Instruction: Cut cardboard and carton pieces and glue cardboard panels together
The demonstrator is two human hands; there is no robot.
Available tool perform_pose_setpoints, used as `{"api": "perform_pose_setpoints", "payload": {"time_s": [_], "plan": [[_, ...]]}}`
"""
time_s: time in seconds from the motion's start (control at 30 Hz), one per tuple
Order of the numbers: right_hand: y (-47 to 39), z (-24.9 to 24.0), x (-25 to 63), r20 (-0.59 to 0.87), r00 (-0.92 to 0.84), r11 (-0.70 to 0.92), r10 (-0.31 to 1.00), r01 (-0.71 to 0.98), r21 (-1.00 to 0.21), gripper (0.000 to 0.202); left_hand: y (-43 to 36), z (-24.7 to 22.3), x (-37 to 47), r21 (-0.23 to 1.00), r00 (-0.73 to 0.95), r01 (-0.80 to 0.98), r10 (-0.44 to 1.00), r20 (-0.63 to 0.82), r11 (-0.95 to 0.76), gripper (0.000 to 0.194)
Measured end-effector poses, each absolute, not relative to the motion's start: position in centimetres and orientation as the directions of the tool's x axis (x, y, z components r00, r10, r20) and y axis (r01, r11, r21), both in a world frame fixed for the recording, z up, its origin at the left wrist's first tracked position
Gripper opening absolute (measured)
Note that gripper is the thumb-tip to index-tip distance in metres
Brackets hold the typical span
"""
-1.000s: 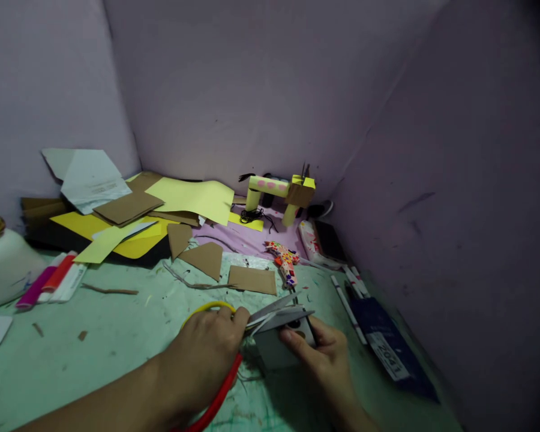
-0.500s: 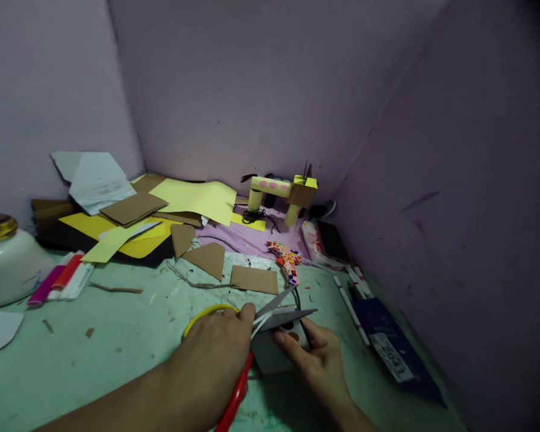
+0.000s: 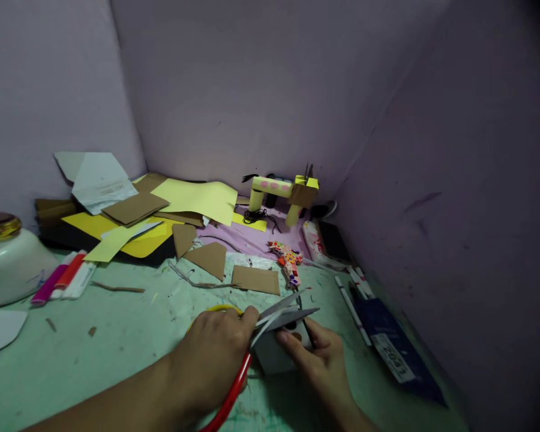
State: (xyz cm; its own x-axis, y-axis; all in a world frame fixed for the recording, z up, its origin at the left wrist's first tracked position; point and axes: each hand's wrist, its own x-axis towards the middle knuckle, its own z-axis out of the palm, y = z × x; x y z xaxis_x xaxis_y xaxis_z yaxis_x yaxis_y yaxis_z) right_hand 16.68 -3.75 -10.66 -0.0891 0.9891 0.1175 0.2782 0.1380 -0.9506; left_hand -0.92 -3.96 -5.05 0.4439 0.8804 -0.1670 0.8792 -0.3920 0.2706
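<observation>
My left hand [image 3: 218, 345] is closed around scissors [image 3: 292, 318] with a yellow handle and a red handle [image 3: 234, 393]. The blades point right, a little apart, over the top of a small white piece [image 3: 272, 354] with dark and brown spots. A thin white strip [image 3: 263, 327] lies beside the blades near my left fingers. My right hand [image 3: 321, 354] grips the spotted white piece at its right side, thumb on top. A thin dark strand runs up from behind the piece. What the blades touch is hard to tell.
Cardboard pieces [image 3: 255, 279], a patterned star-like shape [image 3: 288, 261] and a yellow paper animal [image 3: 272, 187] stand or lie beyond my hands. Markers [image 3: 67, 276] and paper sheets [image 3: 198, 198] are left; a blue packet [image 3: 396, 354] and white pens [image 3: 353, 309] are right.
The scissor blades have drawn closer together. My left hand has shifted slightly, and less of the yellow handle shows. The whole view has moved a little.
</observation>
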Motion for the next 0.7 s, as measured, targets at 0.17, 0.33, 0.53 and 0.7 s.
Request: {"api": "perform_pose_setpoints", "payload": {"time_s": [0.17,0.33,0.53,0.7], "plan": [[-3.9,-10.5,16.7,0.091,-0.087,0.112,0.992,0.277,-0.954,0.033,-4.1,-6.1,-1.4,0.300,0.424,0.880,0.894,-0.145,-0.369,0.031],[-3.8,-10.1,16.5,0.117,-0.101,0.144,0.988,0.329,-0.933,0.030,-3.9,-5.7,-0.6,0.273,0.442,0.877,0.886,-0.141,-0.395,0.038],[-3.7,-9.7,16.3,0.177,-0.139,0.216,0.974,0.353,-0.910,0.026,-4.0,-5.0,-0.1,0.247,0.438,0.885,0.886,-0.152,-0.395,0.033],[-3.7,-9.7,16.2,0.250,-0.143,0.286,0.958,0.364,-0.886,0.028,-4.2,-4.8,-0.9,0.274,0.464,0.867,0.874,-0.143,-0.416,0.025]]}}
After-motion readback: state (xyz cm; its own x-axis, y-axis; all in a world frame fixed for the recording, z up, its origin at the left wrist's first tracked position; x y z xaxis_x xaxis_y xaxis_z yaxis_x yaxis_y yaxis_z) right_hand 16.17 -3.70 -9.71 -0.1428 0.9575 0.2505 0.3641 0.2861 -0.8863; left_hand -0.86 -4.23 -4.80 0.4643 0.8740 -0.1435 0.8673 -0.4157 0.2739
